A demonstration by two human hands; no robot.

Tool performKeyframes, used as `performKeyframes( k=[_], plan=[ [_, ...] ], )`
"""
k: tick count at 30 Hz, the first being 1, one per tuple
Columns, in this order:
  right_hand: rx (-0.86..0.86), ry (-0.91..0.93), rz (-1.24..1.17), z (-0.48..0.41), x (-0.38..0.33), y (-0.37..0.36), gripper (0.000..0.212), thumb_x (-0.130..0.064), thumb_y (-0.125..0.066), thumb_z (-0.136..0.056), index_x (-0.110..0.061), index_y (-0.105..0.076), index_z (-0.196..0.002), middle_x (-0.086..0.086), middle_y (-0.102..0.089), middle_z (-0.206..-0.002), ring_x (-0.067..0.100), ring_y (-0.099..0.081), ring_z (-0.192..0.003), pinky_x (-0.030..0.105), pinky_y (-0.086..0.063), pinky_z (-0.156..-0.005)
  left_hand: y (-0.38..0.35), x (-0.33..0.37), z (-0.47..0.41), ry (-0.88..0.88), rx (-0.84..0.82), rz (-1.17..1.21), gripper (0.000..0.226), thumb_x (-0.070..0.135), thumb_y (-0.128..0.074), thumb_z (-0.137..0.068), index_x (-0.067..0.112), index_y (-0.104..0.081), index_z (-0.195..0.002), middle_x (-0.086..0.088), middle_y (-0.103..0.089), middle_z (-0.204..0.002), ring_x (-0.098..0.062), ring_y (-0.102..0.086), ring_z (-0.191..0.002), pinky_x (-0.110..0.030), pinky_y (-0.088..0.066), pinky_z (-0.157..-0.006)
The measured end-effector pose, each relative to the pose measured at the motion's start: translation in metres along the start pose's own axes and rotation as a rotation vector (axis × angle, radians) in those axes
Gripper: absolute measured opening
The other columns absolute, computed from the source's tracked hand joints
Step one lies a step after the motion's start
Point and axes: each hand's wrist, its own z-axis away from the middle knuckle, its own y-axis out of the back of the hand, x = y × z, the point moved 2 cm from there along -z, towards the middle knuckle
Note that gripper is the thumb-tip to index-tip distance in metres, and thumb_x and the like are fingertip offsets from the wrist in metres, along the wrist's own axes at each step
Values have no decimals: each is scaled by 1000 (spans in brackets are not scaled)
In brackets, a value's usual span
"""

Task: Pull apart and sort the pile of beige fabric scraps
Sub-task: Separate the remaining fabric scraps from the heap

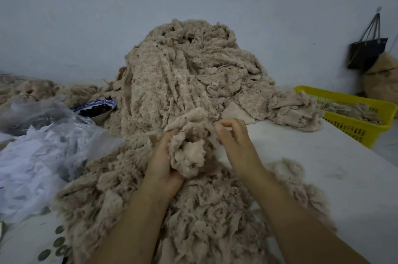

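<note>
The left hand [163, 162] grips a fluffy clump [189, 153] with curled fingers [171, 134]. The right hand [234, 141] pinches its edge. Best to pull slowly so one scrap comes free.

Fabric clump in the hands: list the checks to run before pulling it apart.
1. Left hand grips the clump: ok.
2. Right hand pinches the clump's edge: cannot tell.
3. Clump free of the big pile: cannot tell.
4. Yellow basket has room for scraps: ok.
5. Bare table space on the right: ok.
</note>
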Motion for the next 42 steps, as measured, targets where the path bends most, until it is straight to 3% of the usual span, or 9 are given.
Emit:
performKeyframes(
  k=[5, 8, 10, 12, 17, 26, 31, 38, 42],
  plan=[
    [-279, 60, 257, 12, -7, -33, 63, -66, -64, -77, -43, -45, -132, -22, -50, -126, -7, -53, -113, 15, -46, -91, -7, -5, 3, 7, 40, -114, 37, 41, -59, -88, 10, -80, -91, -16, -74, -105, -24, -73, -96, -34, -60, -76],
    [-155, -5, 190, 3, 2, -23, 23, -37, -64, -93, -38, -52, -112, -24, -60, -98, -20, -57, -88, 2, -42, -68, -9, -7, 2, -18, 10, -144, 52, 49, -44, -97, 11, -77, -82, -17, -70, -108, -24, -70, -99, -33, -51, -86],
    [-85, -115, 37, 1, 9, -14, 6, -34, -63, -96, -35, -59, -100, -23, -68, -88, -22, -58, -78, 0, -41, -61, -10, -8, 2, -1, -33, -179, 54, 53, -38, -98, 16, -76, -106, -10, -71, -121, -22, -68, -112, -36, -48, -97],
    [-39, -163, -153, -1, 13, -8, 7, -36, -61, -97, -36, -69, -96, -23, -74, -93, -10, -67, -86, 11, -52, -75, -9, -9, 1, -3, -55, -194, 56, 52, -36, -100, 13, -67, -124, -7, -70, -125, -22, -66, -117, -38, -47, -99],
    [-27, -220, -408, -6, 16, -4, 31, -46, -64, -88, -28, -68, -113, -2, -76, -108, 19, -72, -102, 47, -55, -95, 2, -2, -4, -119, 53, -279, 59, 53, -30, -103, 11, -70, -112, 2, -74, -118, -9, -72, -98, -22, -55, -76],
    [-17, -202, -146, -5, 15, -8, 8, -45, -66, -91, -40, -62, -96, -31, -71, -87, -10, -66, -85, 19, -52, -78, -5, -12, 1, -372, 96, -884, 50, 73, -66, -70, 38, -59, -104, 12, -69, -99, -2, -68, -88, -12, -51, -67],
    [-33, -235, -348, -1, 9, -10, 67, -59, -65, -86, -20, -55, -139, 0, -62, -137, 17, -58, -126, 43, -44, -110, -1, -10, 1, -224, 121, -461, 22, 36, -64, -94, 20, -73, -106, -8, -76, -106, -21, -71, -104, -37, -53, -91],
    [-93, -226, -453, -1, 9, -6, 34, -37, -59, -99, -12, -68, -120, 9, -75, -112, 25, -70, -107, 46, -52, -100, -8, -11, 2, -99, -11, -271, 53, 42, -66, -88, 5, -64, -125, -17, -70, -122, -29, -68, -113, -36, -58, -90],
    [-226, -202, -364, 6, 7, -13, 22, -28, -60, -99, -17, -71, -115, 2, -77, -106, 17, -72, -101, 23, -56, -80, -10, -9, 2, -164, 104, -310, 40, 38, -76, -77, 9, -76, -104, -14, -76, -105, -27, -74, -97, -29, -60, -73]
  ],
)
